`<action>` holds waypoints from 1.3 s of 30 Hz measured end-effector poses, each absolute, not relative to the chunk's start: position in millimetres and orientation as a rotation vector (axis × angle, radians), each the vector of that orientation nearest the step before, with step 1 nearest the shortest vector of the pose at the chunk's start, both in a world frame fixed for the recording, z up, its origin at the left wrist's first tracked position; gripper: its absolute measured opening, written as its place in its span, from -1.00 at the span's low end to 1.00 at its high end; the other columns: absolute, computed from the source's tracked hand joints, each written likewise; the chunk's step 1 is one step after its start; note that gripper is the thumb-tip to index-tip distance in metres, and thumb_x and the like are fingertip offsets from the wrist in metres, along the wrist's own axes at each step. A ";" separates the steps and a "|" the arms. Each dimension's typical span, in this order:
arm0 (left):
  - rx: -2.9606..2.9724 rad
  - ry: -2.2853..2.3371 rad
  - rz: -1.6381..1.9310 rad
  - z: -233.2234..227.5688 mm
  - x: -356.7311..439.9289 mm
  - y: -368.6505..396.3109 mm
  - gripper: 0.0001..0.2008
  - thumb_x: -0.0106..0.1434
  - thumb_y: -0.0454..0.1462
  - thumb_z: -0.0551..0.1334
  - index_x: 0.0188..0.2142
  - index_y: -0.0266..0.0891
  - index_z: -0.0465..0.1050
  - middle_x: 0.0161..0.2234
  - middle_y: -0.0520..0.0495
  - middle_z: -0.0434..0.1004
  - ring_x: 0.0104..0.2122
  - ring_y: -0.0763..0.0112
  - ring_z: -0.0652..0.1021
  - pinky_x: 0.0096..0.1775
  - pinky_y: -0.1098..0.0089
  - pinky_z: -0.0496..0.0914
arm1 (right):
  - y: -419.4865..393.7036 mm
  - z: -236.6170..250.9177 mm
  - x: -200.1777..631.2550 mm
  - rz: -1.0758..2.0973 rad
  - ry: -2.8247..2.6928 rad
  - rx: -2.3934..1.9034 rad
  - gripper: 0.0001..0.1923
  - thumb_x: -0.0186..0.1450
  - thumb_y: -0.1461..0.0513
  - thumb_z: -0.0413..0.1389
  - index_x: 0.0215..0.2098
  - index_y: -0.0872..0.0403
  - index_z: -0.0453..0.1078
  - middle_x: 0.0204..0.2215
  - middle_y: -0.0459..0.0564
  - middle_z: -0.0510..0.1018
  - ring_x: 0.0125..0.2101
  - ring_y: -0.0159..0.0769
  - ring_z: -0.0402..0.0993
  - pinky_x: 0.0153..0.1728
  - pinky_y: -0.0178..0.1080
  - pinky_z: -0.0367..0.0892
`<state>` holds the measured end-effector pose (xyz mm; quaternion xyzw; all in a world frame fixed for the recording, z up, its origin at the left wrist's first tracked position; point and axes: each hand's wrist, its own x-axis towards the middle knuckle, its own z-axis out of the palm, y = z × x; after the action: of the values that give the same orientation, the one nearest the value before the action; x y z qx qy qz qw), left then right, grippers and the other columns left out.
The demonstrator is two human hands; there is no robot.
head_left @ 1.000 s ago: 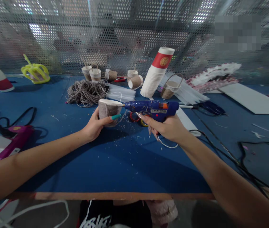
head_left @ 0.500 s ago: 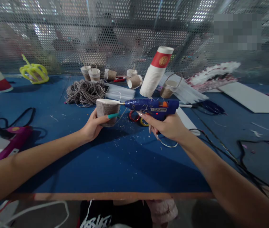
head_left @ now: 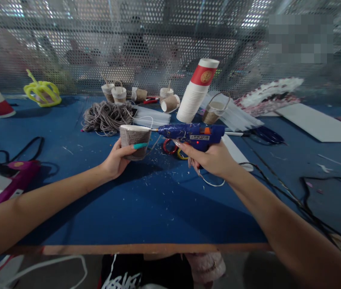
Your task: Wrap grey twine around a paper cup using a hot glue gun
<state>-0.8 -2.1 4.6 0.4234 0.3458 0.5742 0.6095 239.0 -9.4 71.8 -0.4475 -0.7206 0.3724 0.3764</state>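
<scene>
My left hand (head_left: 116, 159) is wrapped round a paper cup (head_left: 134, 138) covered in grey-brown cord, its white rim facing up. In my right hand (head_left: 209, 158) is a blue hot glue gun (head_left: 185, 131), with a small red light lit on it. The gun's metal nozzle points left and meets the cup's side just under the rim. I cannot tell whether glue is coming out. A loose white cord runs off the cup's right side. Behind the cup lies a heap of grey cord (head_left: 108, 116).
A tall stack of paper cups (head_left: 193, 98) leans behind the gun. Small cord-wrapped cups (head_left: 119, 95) stand at the back. Scissors (head_left: 169, 147) lie below the gun. At left is a magenta glue gun (head_left: 23, 176); black cables (head_left: 291, 196) cross the right side.
The cup has shifted very slightly left and the glue gun with it. Both hands keep their hold.
</scene>
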 end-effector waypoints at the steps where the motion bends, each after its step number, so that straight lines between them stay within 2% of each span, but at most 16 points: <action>1: 0.982 0.793 1.326 4.1 -1.1 -1.8 -0.54 -0.09 -0.22 0.38 -0.13 -0.19 0.46 -0.26 -0.08 0.61 -0.19 0.16 0.59 -0.08 0.13 0.47 | -9.5 71.8 238.9 0.951 -1.841 -1.147 -0.73 0.20 0.01 0.29 -0.36 0.00 0.42 -0.76 -0.25 0.39 -0.83 -0.39 0.30 -0.78 -0.25 0.36; 5: 0.958 0.798 1.340 4.2 0.0 -1.6 -0.51 -0.11 -0.21 0.38 -0.11 -0.20 0.48 -0.25 -0.09 0.61 -0.17 0.14 0.59 -0.04 0.09 0.47 | -9.5 71.6 238.8 0.954 -1.839 -1.157 -0.73 0.21 0.01 0.28 -0.36 0.00 0.41 -0.76 -0.24 0.40 -0.83 -0.39 0.30 -0.80 -0.26 0.35; 9: 0.895 0.804 1.347 5.7 1.0 -2.3 -0.41 -0.16 -0.24 0.40 -0.04 -0.19 0.48 -0.27 -0.08 0.61 -0.22 0.15 0.60 -0.09 0.11 0.50 | -9.5 70.5 237.6 0.952 -1.839 -1.154 -0.72 0.22 0.01 0.27 -0.40 -0.01 0.38 -0.78 -0.25 0.37 -0.84 -0.39 0.29 -0.81 -0.25 0.34; 15: 0.930 0.822 1.332 4.2 -2.6 -1.3 -0.41 -0.07 -0.23 0.37 0.03 -0.18 0.44 -0.26 -0.08 0.61 -0.23 0.18 0.59 -0.13 0.14 0.49 | -2.6 65.6 238.3 0.782 -1.892 -1.227 -0.73 0.26 0.00 0.21 -0.40 0.00 0.39 -0.76 -0.20 0.34 -0.81 -0.35 0.27 -0.80 -0.23 0.26; 18: 0.920 0.832 1.336 3.4 -3.2 0.1 -0.45 -0.03 -0.18 0.37 0.01 -0.18 0.45 -0.24 -0.09 0.61 -0.22 0.18 0.59 -0.14 0.16 0.50 | 8.1 63.1 245.0 0.432 -2.025 -1.330 -0.70 0.25 -0.03 0.22 -0.40 0.01 0.38 -0.64 -0.09 0.42 -0.61 -0.22 0.44 -0.61 -0.16 0.39; 20: 0.928 0.831 1.337 2.6 -2.7 0.9 -0.46 -0.04 -0.16 0.40 -0.02 -0.17 0.45 -0.22 -0.09 0.61 -0.19 0.17 0.59 -0.13 0.17 0.49 | 16.4 60.4 250.9 0.133 -2.143 -1.466 -0.64 0.16 -0.04 0.29 -0.35 0.04 0.37 -0.48 0.02 0.49 -0.42 -0.08 0.52 -0.46 -0.08 0.44; 22: 0.946 0.825 1.330 1.3 -2.1 1.3 -0.47 -0.07 -0.17 0.44 -0.06 -0.18 0.46 -0.21 -0.10 0.60 -0.17 0.17 0.59 -0.10 0.17 0.49 | 24.4 55.6 257.1 -0.073 -2.263 -1.634 -0.51 0.08 -0.05 0.36 -0.25 0.11 0.37 -0.29 0.18 0.51 -0.33 0.05 0.53 -0.39 0.00 0.45; 24: 0.953 0.817 1.323 0.0 -1.5 1.4 -0.44 -0.12 -0.18 0.49 -0.09 -0.19 0.45 -0.20 -0.11 0.60 -0.16 0.17 0.59 -0.07 0.17 0.48 | 31.0 49.2 263.4 -0.121 -2.371 -1.724 -0.39 0.04 -0.06 0.37 -0.15 0.17 0.34 -0.15 0.31 0.46 -0.32 0.09 0.53 -0.40 0.03 0.45; 27: 0.944 0.811 1.323 -0.7 -0.1 1.5 -0.36 -0.21 -0.15 0.55 -0.11 -0.21 0.44 -0.19 -0.13 0.59 -0.16 0.17 0.60 -0.06 0.17 0.48 | 36.2 41.3 270.5 0.007 -2.462 -1.643 -0.26 0.01 -0.11 0.37 -0.05 0.18 0.29 -0.07 0.33 0.39 -0.22 0.15 0.51 -0.33 0.07 0.48; 29: 0.930 0.809 1.317 -0.5 0.8 1.9 -0.29 -0.27 -0.08 0.58 -0.12 -0.21 0.45 -0.18 -0.15 0.60 -0.15 0.14 0.61 -0.06 0.15 0.49 | 34.5 40.1 269.9 0.001 -2.469 -1.550 -0.15 -0.02 -0.15 0.37 0.01 0.20 0.25 -0.04 0.36 0.35 -0.05 0.27 0.42 -0.15 0.17 0.46; 31: 0.915 0.793 1.313 -0.9 1.4 2.6 -0.24 -0.32 -0.01 0.59 -0.12 -0.21 0.45 -0.15 -0.17 0.60 -0.12 0.09 0.61 -0.06 0.12 0.51 | 27.6 41.1 262.3 -0.114 -2.438 -1.438 -0.08 0.01 -0.17 0.34 0.10 0.21 0.19 0.03 0.40 0.30 0.09 0.36 0.29 0.05 0.28 0.32; 33: 0.906 0.770 1.306 -2.5 1.5 3.2 -0.22 -0.35 0.02 0.59 -0.13 -0.20 0.46 -0.13 -0.17 0.60 -0.10 0.06 0.61 -0.05 0.10 0.51 | 16.5 41.7 248.2 -0.192 -2.375 -1.298 -0.11 0.12 -0.15 0.27 0.19 0.17 0.10 0.12 0.40 0.26 0.16 0.33 0.22 0.15 0.31 0.19; 35: 0.902 0.751 1.290 -4.6 1.8 3.2 -0.24 -0.30 0.06 0.57 -0.12 -0.19 0.47 -0.10 -0.18 0.60 -0.07 0.06 0.60 -0.02 0.10 0.50 | 3.8 39.7 231.2 -0.144 -2.345 -1.175 -0.19 0.21 -0.12 0.19 0.21 0.16 0.05 0.14 0.38 0.27 0.18 0.26 0.20 0.19 0.29 0.14; 39: 0.907 0.700 1.271 -5.3 4.5 0.3 -0.36 -0.03 0.08 0.46 -0.04 -0.19 0.46 -0.02 -0.19 0.58 0.02 0.07 0.56 0.08 0.06 0.44 | -13.9 30.5 206.1 0.023 -2.328 -1.051 -0.42 0.30 0.05 0.09 0.17 0.17 0.12 0.02 0.32 0.40 0.08 0.15 0.28 0.07 0.20 0.31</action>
<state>4.5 0.3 -5.3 0.4002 0.3090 0.5609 0.6556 206.1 -13.9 30.5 -0.3939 -0.8723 0.0085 0.2895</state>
